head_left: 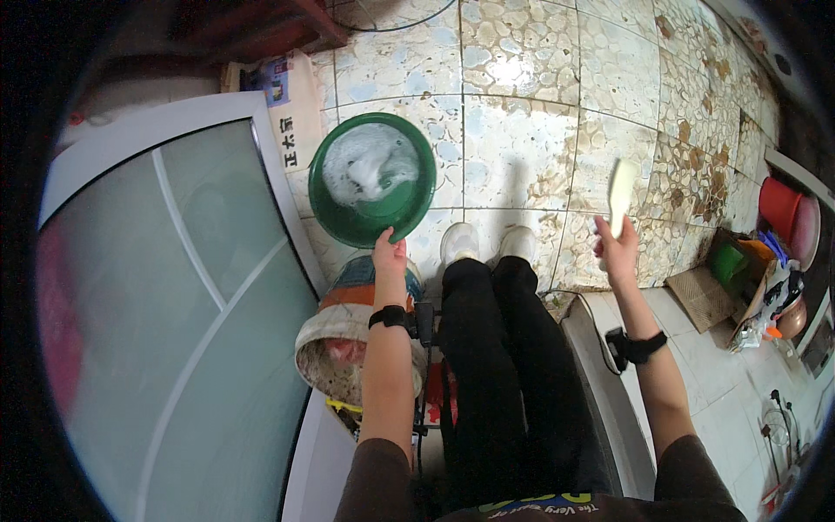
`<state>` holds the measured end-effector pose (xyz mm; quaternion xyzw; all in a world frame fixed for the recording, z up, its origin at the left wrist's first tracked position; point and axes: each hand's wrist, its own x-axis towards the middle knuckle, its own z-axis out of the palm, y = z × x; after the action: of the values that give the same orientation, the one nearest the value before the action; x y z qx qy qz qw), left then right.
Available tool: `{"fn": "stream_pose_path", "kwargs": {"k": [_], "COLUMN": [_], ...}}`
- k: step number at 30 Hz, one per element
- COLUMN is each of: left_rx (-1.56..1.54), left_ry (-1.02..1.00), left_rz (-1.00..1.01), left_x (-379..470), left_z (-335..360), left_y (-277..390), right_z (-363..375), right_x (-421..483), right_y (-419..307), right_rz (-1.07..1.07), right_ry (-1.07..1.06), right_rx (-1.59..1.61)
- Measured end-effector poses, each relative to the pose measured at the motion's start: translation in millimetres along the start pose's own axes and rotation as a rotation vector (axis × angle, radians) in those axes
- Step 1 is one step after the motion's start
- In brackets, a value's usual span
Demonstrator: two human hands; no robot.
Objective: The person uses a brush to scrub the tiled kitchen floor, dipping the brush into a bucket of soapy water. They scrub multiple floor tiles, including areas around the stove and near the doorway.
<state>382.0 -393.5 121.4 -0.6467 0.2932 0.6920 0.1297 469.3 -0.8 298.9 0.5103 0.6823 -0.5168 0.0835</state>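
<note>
My left hand grips the near rim of a round green plastic basin. White suds float on the water inside it, with a patch of green bottom showing through. Out to the right, my right hand holds a cream-coloured brush by its narrow handle, the wide head pointing away from me. Whether it has bristles underneath is hidden. The brush is apart from the basin, above the patterned tile floor.
A frosted glass door stands at the left. A dirty bucket sits beside my legs. A low raised ledge runs along my right. Further right are a cardboard box of odds and ends, a red plastic container and power cords.
</note>
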Motion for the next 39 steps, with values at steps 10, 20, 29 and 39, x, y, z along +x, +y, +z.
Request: {"fn": "stream_pose_path", "kwargs": {"k": [10, 20, 29, 39], "left_rx": [-0.061, 0.3, 0.444, 0.693], "left_ry": [-0.195, -0.034, -0.363, -0.48], "left_rz": [0.153, 0.045, 0.028, 0.062], "left_x": [78, -60, -253, -365], "left_z": [29, 51, 47, 39], "left_y": [6, 17, 50, 57], "right_z": [-43, -68, -119, -158], "right_x": [23, -51, -166, -262], "right_y": [34, -35, -116, -114], "right_rz": [0.021, 0.002, -0.064, -0.111], "right_ry": [0.127, 0.108, 0.074, 0.227], "right_rx": [0.003, 0.032, 0.142, 0.403]}}
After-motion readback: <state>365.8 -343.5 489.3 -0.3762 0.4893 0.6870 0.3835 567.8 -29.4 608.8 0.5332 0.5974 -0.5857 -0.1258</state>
